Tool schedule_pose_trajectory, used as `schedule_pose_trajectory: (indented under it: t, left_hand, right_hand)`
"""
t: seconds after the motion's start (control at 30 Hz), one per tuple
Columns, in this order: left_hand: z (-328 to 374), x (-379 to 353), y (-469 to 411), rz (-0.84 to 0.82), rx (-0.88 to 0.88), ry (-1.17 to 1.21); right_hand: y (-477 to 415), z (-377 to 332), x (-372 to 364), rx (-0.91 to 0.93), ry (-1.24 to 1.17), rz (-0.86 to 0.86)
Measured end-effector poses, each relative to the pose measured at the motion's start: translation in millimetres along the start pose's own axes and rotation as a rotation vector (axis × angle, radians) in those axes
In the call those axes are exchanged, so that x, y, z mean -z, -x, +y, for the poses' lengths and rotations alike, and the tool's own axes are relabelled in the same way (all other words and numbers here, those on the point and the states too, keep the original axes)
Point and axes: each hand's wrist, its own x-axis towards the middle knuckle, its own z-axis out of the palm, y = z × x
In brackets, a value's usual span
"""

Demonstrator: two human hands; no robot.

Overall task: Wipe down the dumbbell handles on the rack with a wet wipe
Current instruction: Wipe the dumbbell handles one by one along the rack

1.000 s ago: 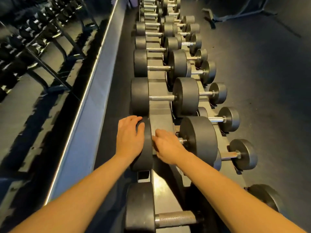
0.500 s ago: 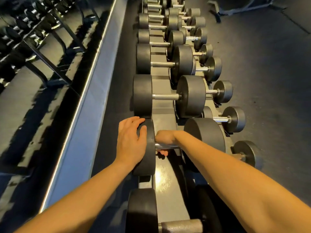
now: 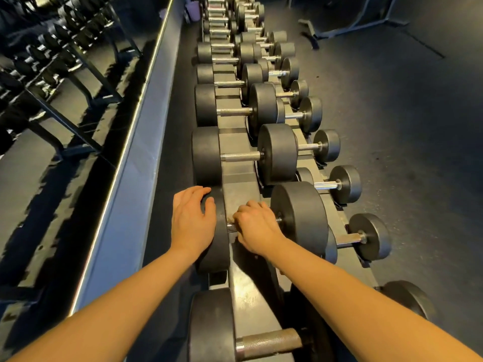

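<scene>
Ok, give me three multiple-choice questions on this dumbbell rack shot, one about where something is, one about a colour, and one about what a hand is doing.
1. Where does the left hand rest? A) on a kettlebell B) on a dumbbell's left head C) on a water bottle
2. What colour are the dumbbell heads? A) red B) black C) yellow
3. What is the right hand doing? A) hanging idle B) pointing away C) gripping a handle
Answers: 1 B, its palm lies on the round head; 2 B, every head looks black; 3 C, its fingers curl over the handle.
</scene>
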Motion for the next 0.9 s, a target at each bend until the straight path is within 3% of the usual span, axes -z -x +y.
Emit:
schedule_pose_trajectory:
  t: [0.13, 0.23, 0.37, 0.43, 0.63, 0.7, 0.8, 0.9]
  left_hand:
    - [0.1, 0.2, 0.5, 0.009, -0.004, 0.014]
    - [-2.3, -1.1, -0.3, 0.014, -0.013, 0.02]
    - [-3.8, -1.5, -0.7, 0.019, -0.018, 0.015]
    - [-3.4, -1.3, -0.7, 0.016, -0.01, 0.023]
    - [-7.3, -3.1, -0.8, 0.0, 0.001, 0.065]
    - [-8.7, -4.0, -1.6, -0.002, 0.0, 0.064]
    - [-8.7, -5.1, -2.4, 0.004, -0.017, 0.052]
    - [-9.9, -5.7, -2.7, 0.014, -0.029, 0.045]
  right_hand:
    - [7.2, 14.9, 16.6, -0.237, 0.275, -0.164]
    - [17.8, -1.8, 10.7, -0.299, 0.141, -0.161]
    - [19.2, -36.7, -5.1, -0.199, -0.343, 0.021]
    - [22.8, -33.7, -14.1, -0.234, -0.474, 0.095]
    - [47.6, -19.2, -34.2, -0.792, -0.708, 0.446]
    - [46.7, -27.8, -38.3, -0.869, -0.725, 0.52]
    - [36.5, -53.2, -43.5, -0.756, -0.883, 0.518]
    - [30.6, -61.0, -40.9, -0.504, -0.767, 0.428]
